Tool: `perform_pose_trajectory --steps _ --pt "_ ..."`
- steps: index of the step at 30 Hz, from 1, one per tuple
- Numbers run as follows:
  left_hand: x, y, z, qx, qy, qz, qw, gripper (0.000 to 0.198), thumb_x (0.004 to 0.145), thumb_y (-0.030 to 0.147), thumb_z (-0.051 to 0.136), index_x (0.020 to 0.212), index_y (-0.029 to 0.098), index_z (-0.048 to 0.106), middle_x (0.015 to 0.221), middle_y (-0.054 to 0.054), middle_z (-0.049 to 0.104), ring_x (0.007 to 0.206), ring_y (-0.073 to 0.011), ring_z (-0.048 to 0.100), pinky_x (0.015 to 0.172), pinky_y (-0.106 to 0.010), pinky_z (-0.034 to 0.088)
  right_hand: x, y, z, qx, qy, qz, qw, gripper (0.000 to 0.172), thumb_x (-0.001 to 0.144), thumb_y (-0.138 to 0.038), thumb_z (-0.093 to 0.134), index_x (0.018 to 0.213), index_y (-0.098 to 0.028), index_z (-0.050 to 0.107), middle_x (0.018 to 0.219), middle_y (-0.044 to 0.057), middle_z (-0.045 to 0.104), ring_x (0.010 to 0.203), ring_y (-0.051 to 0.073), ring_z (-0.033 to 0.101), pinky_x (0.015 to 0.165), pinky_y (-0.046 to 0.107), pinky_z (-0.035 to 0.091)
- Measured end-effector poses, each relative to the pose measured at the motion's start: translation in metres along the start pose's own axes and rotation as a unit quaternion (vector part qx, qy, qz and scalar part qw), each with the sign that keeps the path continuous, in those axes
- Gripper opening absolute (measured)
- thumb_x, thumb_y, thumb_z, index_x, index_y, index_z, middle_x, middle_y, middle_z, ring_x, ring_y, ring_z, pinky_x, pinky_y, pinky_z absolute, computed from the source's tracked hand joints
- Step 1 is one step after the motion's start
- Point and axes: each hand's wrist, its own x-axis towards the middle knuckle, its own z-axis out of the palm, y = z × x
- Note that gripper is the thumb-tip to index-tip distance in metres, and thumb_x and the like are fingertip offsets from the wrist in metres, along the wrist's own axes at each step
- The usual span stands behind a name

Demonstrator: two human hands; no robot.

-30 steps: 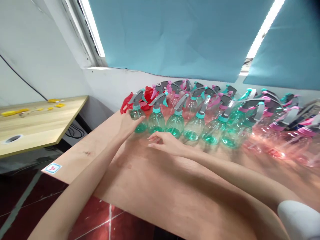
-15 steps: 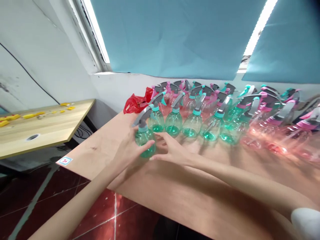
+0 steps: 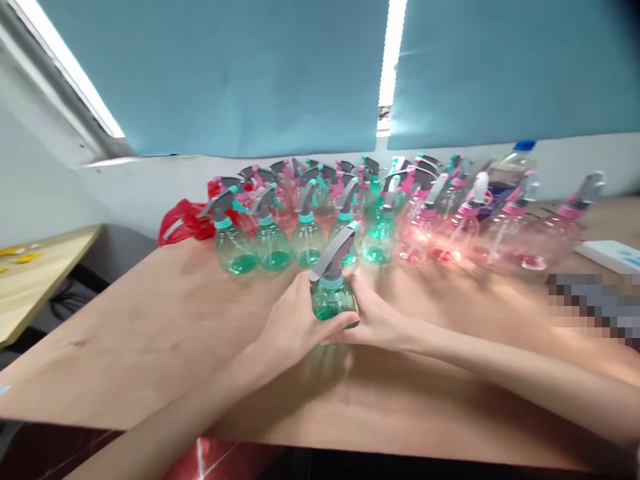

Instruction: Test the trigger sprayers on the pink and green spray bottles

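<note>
Between my two hands is a green spray bottle (image 3: 333,300) with a grey trigger head and a teal collar, tilted a little. My left hand (image 3: 295,317) wraps its left side, thumb across the front. My right hand (image 3: 380,317) closes on its right side, the fingers partly hidden behind the bottle. Behind it, a front row of upright spray bottles crosses the table: green ones (image 3: 273,247) at the left and pink ones (image 3: 457,233) toward the right. More spray bottles with pink and teal collars crowd behind that row.
A red plastic bag (image 3: 183,221) lies at the row's left end. At the right are a large clear bottle with a blue cap (image 3: 523,150), a white box (image 3: 610,255) and a pixelated dark object (image 3: 595,303). Another table (image 3: 60,267) with yellow items stands at far left.
My view has swung right. The green spray bottle has come away from the left end of the row, toward me and rightward. My right hand has closed on it from beside it.
</note>
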Motion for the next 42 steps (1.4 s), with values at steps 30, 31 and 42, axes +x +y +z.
perform_pose_trajectory --steps 30,31,42 --pt "0.111 0.077 0.069 -0.244 0.008 0.103 0.964 0.034 0.072 0.016 0.054 0.105 0.019 0.061 0.089 -0.001 0.064 0.085 -0.019 0.065 0.082 -0.036 0.056 -0.067 0.057 -0.116 -0.12 -0.052 0.06 0.99 0.093 0.073 -0.054 0.08 0.145 -0.017 0.035 0.144 0.022 0.051 0.131 0.035 0.051 0.108 0.055 0.044" --pt "0.111 0.076 0.066 -0.242 0.007 0.099 0.965 0.035 0.072 0.016 0.054 0.106 0.019 0.06 0.091 -0.001 0.065 0.083 -0.0181 0.065 0.083 -0.036 0.056 -0.07 0.06 -0.118 -0.136 -0.053 0.066 0.987 0.091 0.074 -0.056 0.078 0.145 -0.016 0.036 0.144 0.022 0.05 0.132 0.035 0.051 0.108 0.055 0.043" --pt "0.111 0.079 0.055 -0.205 -0.042 0.094 0.973 0.03 0.07 0.018 0.053 0.1 0.022 0.053 0.067 0.005 0.056 0.067 -0.0154 0.061 0.08 -0.033 0.056 -0.083 0.075 -0.121 -0.258 -0.083 0.111 0.956 0.069 0.093 -0.06 0.053 0.145 -0.016 0.049 0.154 0.018 0.042 0.142 0.035 0.039 0.113 0.055 0.038"
